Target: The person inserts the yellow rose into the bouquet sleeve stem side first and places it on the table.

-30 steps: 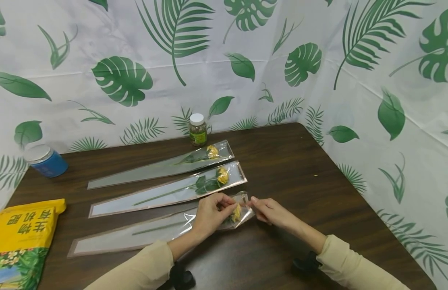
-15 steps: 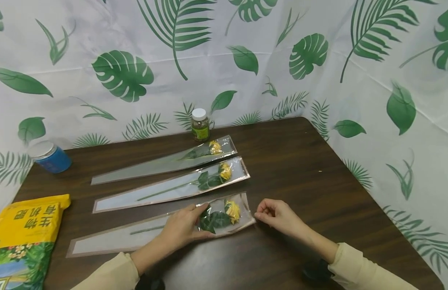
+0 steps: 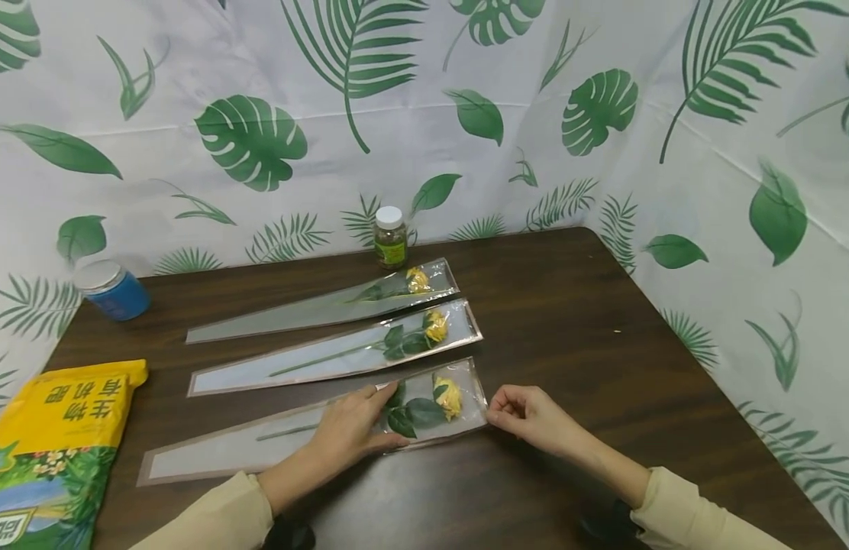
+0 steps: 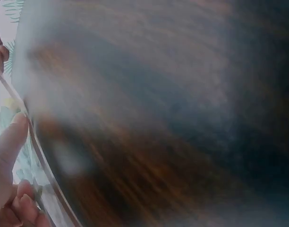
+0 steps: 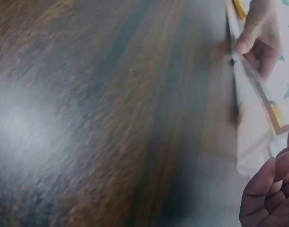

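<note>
A yellow artificial-looking rose [image 3: 448,398] with dark green leaves lies inside the nearest clear flower sleeve [image 3: 211,458]. My left hand [image 3: 349,431] holds this sleeve across its width, thumb at the near edge and fingers toward the far edge, covering part of the stem. In the left wrist view, the thumb [image 4: 13,137] lies along the sleeve's border. My right hand [image 3: 534,416] pinches the near corner of the sleeve's wide end, its other fingers curled in. Behind lie two similar sleeves [image 3: 225,380], [image 3: 225,328], each holding a yellow rose.
A yellow and green printed bag [image 3: 60,435] lies at the left, with a blue jar [image 3: 118,294] behind it. Near the leaf-patterned backdrop stands a white-capped jar [image 3: 390,238]. The brown table's [image 3: 569,305] right edge runs along the backdrop.
My left hand has shifted left from beside the bloom to the leaves and stem. My right hand has moved down to the sleeve's near corner. The rose and the wide end now show more fully.
</note>
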The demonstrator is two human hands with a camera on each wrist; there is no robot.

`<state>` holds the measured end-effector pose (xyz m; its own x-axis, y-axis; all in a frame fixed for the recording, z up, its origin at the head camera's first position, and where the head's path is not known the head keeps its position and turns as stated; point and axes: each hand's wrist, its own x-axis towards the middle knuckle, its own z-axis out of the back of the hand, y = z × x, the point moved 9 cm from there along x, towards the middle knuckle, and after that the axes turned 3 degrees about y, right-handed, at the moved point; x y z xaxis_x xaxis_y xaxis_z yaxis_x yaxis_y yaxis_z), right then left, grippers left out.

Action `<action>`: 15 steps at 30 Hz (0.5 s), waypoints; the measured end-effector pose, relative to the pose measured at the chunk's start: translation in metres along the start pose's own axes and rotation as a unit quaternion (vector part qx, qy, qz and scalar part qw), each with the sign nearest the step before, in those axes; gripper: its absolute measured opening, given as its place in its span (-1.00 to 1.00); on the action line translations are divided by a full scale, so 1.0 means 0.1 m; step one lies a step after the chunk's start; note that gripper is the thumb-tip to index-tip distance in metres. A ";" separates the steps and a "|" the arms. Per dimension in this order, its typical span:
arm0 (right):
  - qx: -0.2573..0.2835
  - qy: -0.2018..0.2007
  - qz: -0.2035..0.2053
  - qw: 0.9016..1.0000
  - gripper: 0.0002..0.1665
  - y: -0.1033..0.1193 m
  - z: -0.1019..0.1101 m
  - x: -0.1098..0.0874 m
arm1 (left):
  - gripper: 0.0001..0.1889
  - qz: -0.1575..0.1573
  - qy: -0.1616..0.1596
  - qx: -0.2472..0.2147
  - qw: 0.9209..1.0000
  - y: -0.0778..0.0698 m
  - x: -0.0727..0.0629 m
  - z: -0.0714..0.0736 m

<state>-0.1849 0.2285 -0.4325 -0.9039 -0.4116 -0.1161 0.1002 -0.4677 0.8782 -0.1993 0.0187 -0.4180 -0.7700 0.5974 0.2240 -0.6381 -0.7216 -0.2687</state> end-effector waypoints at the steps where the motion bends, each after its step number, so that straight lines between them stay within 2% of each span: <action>1: 0.004 0.005 -0.005 1.000 -0.85 -0.02 0.00 -0.01 | -0.19 -0.002 -0.001 0.002 1.000 0.00 0.00 0.00; 5: 0.019 0.032 -0.016 0.999 -0.84 -0.09 -0.03 -0.03 | -0.21 -0.005 0.011 -0.009 1.000 -0.01 0.01 -0.01; 7: 0.023 0.061 -0.016 0.998 -0.83 -0.11 -0.05 -0.05 | -0.22 -0.013 0.022 -0.023 0.999 -0.02 0.01 -0.01; 10: 0.004 0.098 -0.014 0.995 -0.82 -0.11 0.05 -0.07 | -0.26 -0.027 0.042 -0.053 0.997 -0.05 0.06 0.03; 12: -0.043 0.091 -0.006 0.995 -0.81 -0.07 0.26 -0.04 | -0.30 -0.023 0.055 -0.064 0.996 -0.02 0.14 0.12; 14: -0.120 0.048 0.008 0.992 -0.80 0.00 0.54 0.04 | -0.34 -0.006 0.059 -0.066 0.996 0.07 0.25 0.24; 15: -0.163 0.017 0.016 0.986 -0.79 0.04 0.69 0.09 | -0.36 0.010 0.058 -0.059 0.997 0.15 0.31 0.30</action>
